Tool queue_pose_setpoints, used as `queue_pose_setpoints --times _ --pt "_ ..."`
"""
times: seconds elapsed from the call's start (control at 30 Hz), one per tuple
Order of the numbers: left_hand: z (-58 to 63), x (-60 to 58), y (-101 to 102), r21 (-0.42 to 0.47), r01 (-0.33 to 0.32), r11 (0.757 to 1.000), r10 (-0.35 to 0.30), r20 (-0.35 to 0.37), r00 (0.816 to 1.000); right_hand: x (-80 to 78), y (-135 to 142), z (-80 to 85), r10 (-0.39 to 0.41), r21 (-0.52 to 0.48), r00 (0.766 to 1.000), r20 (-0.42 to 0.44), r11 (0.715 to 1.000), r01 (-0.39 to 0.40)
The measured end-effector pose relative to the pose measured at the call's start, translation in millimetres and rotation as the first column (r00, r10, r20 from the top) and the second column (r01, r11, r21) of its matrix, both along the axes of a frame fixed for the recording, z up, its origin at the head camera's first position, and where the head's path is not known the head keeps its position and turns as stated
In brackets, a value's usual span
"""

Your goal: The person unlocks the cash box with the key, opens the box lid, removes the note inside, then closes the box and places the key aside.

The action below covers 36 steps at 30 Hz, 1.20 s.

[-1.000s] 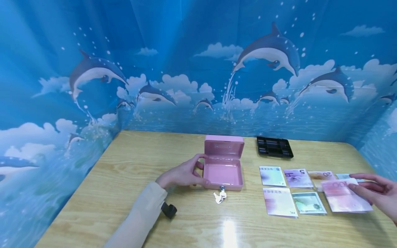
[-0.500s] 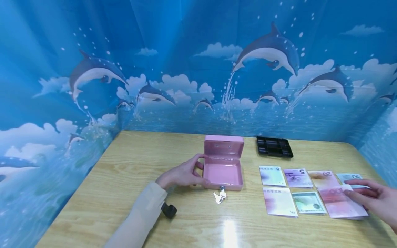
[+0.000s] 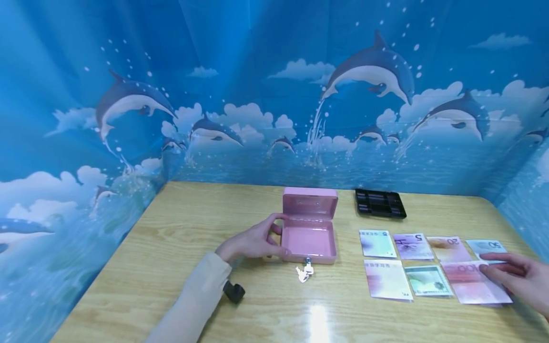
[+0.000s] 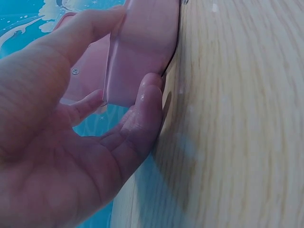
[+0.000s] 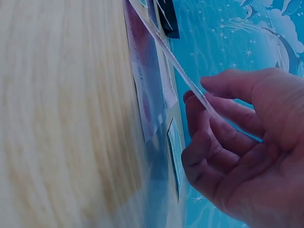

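A pink metal cash box [image 3: 309, 242] stands with its lid raised and its inside bare; keys [image 3: 305, 271] hang at the front lock. My left hand [image 3: 253, 239] holds the box by its left side, thumb near the front corner and a finger at the back; in the left wrist view this hand [image 4: 90, 152] touches the box's wall [image 4: 142, 52]. Far right, my right hand [image 3: 521, 278] pinches the edge of a pink 100 banknote [image 3: 473, 288]. Up close, the right hand [image 5: 247, 137] has that note slanting from its fingers, over another pink note [image 5: 147, 90] on the table.
Beside the pink note lie more banknotes in two rows: a green one [image 3: 426, 281], a pale purple one [image 3: 386, 280], a 5 [image 3: 411, 247], a 20 [image 3: 448, 248] and a 50 [image 3: 484, 247]. A black compartment tray [image 3: 379, 204] sits behind them. Dolphin-printed curtains [image 3: 257, 105] surround the table.
My right hand has brought the pink 100 note down, a little left, onto the end of the front row, uncovering the 20 and 50 notes. The left hand and box stay put.
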<state>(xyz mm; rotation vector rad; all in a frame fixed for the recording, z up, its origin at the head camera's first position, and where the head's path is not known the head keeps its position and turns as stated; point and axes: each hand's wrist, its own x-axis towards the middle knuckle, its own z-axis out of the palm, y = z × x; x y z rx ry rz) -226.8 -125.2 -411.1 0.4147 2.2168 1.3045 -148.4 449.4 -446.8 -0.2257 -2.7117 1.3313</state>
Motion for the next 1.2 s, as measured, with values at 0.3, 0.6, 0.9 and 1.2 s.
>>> queue_pose_setpoints --times 0.3,0.6,0.9,1.2 --pt "-0.2 0.1 -1.1 0.002 0.001 1.0 -0.001 -0.001 1.0 2.7 -1.6 -0.9 0.019 0.07 1.0 -0.024 0.997 -0.017" --pt "-1.1 -0.2 -0.9 0.009 0.004 1.0 -0.004 -0.001 1.0 -1.5 1.0 -3.1 0.015 0.141 1.0 -0.005 0.99 -0.014" --pt "-0.6 0.1 -1.0 0.011 0.006 1.0 -0.006 0.005 1.0 0.3 1.7 -5.5 -0.002 0.122 1.0 -0.023 0.993 0.005" --pt "-0.3 0.1 -0.7 0.014 0.002 1.0 -0.002 0.008 1.0 -1.5 -1.2 3.0 -0.075 0.219 0.997 0.005 0.973 0.072"
